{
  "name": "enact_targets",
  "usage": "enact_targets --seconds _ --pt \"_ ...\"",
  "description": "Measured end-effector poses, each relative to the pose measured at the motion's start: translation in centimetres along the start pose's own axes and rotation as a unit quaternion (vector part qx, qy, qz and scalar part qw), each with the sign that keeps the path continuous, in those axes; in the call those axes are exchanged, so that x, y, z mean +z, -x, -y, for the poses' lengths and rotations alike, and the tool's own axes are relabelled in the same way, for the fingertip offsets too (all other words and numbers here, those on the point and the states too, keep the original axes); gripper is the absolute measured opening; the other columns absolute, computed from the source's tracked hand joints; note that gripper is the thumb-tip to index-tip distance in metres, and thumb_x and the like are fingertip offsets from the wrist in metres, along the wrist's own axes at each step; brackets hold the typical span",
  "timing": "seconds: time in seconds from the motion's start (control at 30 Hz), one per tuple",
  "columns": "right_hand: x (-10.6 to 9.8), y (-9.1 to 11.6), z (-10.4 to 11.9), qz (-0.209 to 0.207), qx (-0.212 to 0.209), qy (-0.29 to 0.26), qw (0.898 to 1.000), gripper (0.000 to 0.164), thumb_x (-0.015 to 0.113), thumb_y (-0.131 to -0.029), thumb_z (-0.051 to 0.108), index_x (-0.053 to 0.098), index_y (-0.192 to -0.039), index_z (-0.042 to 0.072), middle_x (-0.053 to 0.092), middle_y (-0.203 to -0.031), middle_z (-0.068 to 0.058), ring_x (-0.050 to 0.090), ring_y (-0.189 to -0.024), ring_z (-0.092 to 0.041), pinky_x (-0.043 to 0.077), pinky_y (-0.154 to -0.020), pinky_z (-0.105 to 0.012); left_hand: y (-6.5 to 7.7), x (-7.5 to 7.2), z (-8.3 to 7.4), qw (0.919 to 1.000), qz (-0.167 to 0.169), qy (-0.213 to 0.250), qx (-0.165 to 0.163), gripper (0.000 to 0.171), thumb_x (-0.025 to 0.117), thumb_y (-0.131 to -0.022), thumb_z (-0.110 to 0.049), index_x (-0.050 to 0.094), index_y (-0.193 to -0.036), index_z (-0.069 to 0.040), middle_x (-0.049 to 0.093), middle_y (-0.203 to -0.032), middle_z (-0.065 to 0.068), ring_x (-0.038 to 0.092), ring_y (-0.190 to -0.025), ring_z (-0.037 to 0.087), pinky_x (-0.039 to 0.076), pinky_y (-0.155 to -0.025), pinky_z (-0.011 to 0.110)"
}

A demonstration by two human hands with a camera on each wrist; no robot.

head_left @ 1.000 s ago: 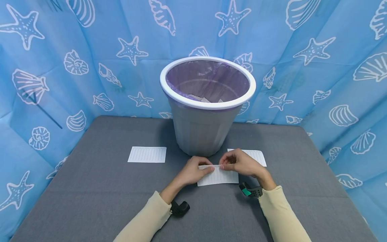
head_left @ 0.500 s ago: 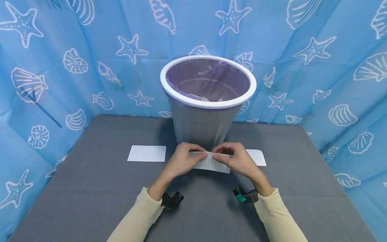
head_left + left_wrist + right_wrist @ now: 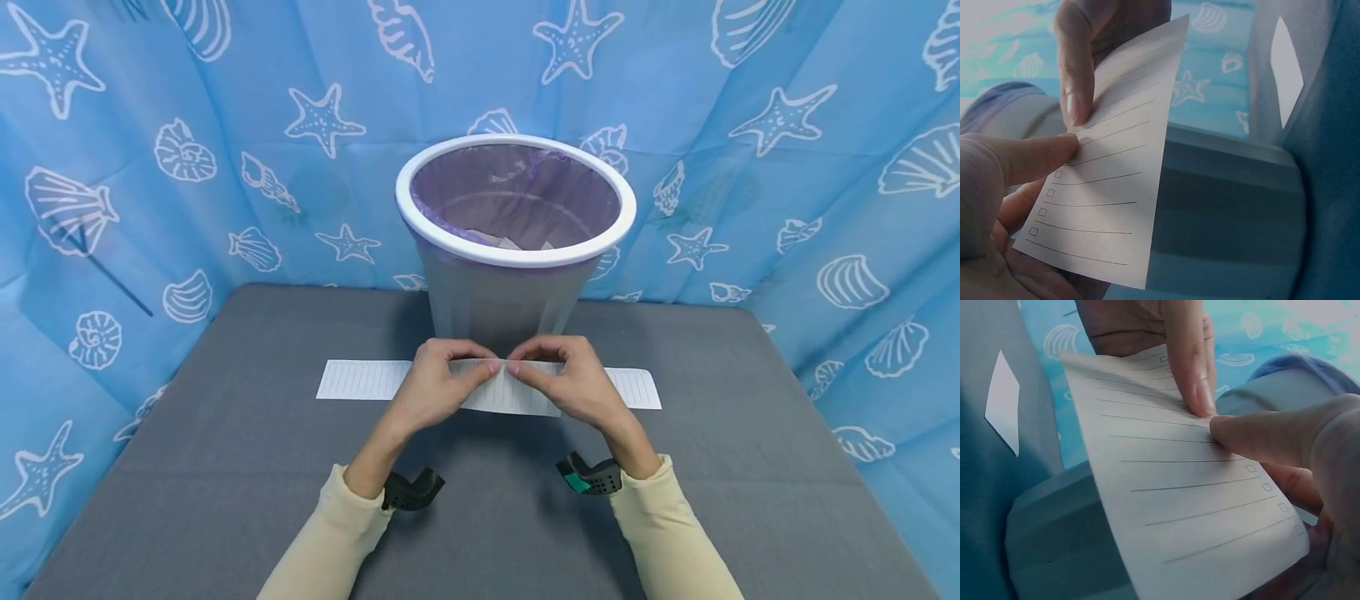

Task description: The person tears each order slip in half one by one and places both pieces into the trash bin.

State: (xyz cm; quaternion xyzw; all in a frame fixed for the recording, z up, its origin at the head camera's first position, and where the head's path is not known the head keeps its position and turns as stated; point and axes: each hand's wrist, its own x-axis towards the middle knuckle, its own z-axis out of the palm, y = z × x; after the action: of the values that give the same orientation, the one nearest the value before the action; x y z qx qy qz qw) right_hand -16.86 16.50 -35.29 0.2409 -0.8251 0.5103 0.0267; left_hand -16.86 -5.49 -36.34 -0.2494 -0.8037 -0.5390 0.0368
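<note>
A lined sheet of paper (image 3: 513, 398) with small checkboxes along one edge hangs above the table, in front of the bin. My left hand (image 3: 431, 383) pinches its upper edge near the middle, thumb on the near face. Close beside it, my right hand (image 3: 573, 383) pinches the same edge, the thumbs almost touching. In the left wrist view the paper (image 3: 1110, 162) is whole and slightly bowed; the right wrist view shows the same sheet (image 3: 1179, 469) with its lines and boxes. Fingers behind the paper are partly hidden.
A grey bin (image 3: 495, 300) with a white rim and purple liner stands behind the hands, with pieces of paper (image 3: 506, 242) inside. One lined sheet (image 3: 360, 380) lies on the grey table (image 3: 247, 467) at left, another (image 3: 633, 388) at right. A blue shell-print curtain (image 3: 300, 167) hangs behind.
Both hands have lifted the paper off the table and moved it up and a little left, toward the bin. The thumbs have come closer together.
</note>
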Motion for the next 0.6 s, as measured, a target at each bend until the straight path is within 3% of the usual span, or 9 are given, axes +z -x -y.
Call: enact_targets --seconds 0.6 --pt "0.19 0.36 0.14 -0.012 -0.006 -0.017 1.000 0.006 0.077 -0.092 0.013 0.078 -0.096 0.009 0.074 -0.091 -0.001 0.067 -0.089 -0.021 0.052 -0.073 -0.036 0.24 0.00 -0.63 0.9997 0.004 0.025 -0.001 0.012 0.070 -0.096 -0.013 0.078 -0.098 -0.005 0.074 -0.097 0.003 0.066 -0.092 0.017 0.051 -0.080 0.037"
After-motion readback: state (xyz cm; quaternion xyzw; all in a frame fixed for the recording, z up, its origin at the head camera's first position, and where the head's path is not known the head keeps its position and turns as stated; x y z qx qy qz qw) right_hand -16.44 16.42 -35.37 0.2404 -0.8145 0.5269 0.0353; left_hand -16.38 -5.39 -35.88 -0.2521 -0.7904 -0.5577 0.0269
